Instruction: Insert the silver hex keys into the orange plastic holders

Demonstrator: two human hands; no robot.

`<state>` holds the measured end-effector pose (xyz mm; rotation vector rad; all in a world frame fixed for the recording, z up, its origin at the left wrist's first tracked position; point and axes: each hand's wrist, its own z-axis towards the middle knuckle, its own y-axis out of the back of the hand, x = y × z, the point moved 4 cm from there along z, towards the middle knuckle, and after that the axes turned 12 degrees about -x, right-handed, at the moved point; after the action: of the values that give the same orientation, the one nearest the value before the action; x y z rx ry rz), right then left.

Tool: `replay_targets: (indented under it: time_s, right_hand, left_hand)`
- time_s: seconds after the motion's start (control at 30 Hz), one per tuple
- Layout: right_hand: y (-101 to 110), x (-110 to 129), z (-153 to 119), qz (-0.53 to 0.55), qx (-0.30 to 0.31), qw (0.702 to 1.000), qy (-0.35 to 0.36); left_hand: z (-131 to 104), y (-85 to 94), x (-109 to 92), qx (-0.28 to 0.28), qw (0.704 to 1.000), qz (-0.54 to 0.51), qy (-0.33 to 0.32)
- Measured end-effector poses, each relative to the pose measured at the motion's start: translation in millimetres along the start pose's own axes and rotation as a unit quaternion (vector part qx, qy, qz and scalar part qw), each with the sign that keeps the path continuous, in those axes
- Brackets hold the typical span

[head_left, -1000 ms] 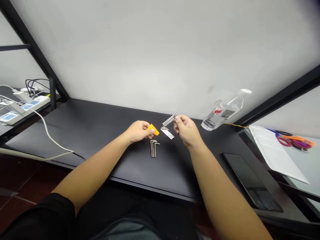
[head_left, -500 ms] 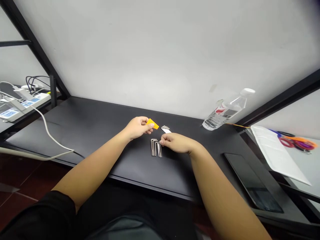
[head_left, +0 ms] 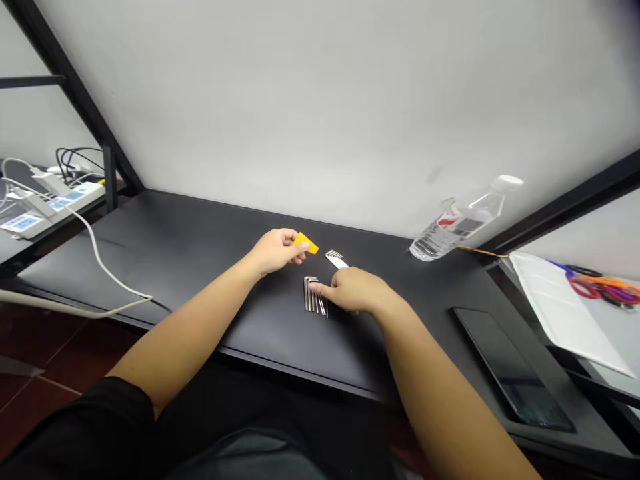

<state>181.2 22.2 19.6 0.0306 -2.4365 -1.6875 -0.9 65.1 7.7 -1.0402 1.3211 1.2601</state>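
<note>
My left hand is closed, pinching a small flat orange-yellow plastic piece just above the black table. Several L-shaped hex keys lie nested side by side on the tabletop, short arms at the far end. My right hand rests over their right side, its thumb stretched out and touching the keys; its other fingers are curled and mostly hidden beneath the palm. Just beyond that hand, a white holder with several small hex keys shows, its near end covered by the hand.
On the right stand a water bottle by the wall and a dark phone or tablet lying flat. Farther right are a white packet and coloured scissors. A power strip with a white cable is at left.
My right thumb has slid leftward across the hex keys, and the keys on the right now lie closer in line with the others. My left hand keeps its hold with little movement.
</note>
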Motion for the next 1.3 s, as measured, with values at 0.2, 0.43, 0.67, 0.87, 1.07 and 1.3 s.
replay_targets:
  time_s: [0.2,0.43,0.67,0.87,1.07,1.3]
  right_hand:
    - [-2.9,16.8,-4.9,-0.049,-0.064,0.996,0.025]
    - [2.0,-9.1,2.8,0.010,-0.077,0.996,0.035]
    - [-2.1,3.2,-0.8,-0.050,-0.076,0.995,0.038]
    - [-1.1,10.8,-8.6,-0.112,-0.047,0.990,0.064]
    - [-1.7,14.9,-9.6,-0.133,-0.051,0.987,0.076]
    - [-7.3,17.6,-8.1,-0.142,-0.077,0.983,0.087]
  left_hand:
    - [1.2,0.7,0.4,0.004,1.000,0.010,-0.006]
    - [1.5,3.4,0.6,0.001,1.000,0.006,-0.006]
    - [2.7,3.4,3.2,-0.007,1.000,0.014,-0.003]
    - [6.8,2.0,10.6,0.002,0.999,0.037,-0.005]
    - [9.4,1.7,15.4,0.012,0.998,0.057,-0.006]
    - [9.2,-0.1,17.9,0.013,0.997,0.069,-0.012]
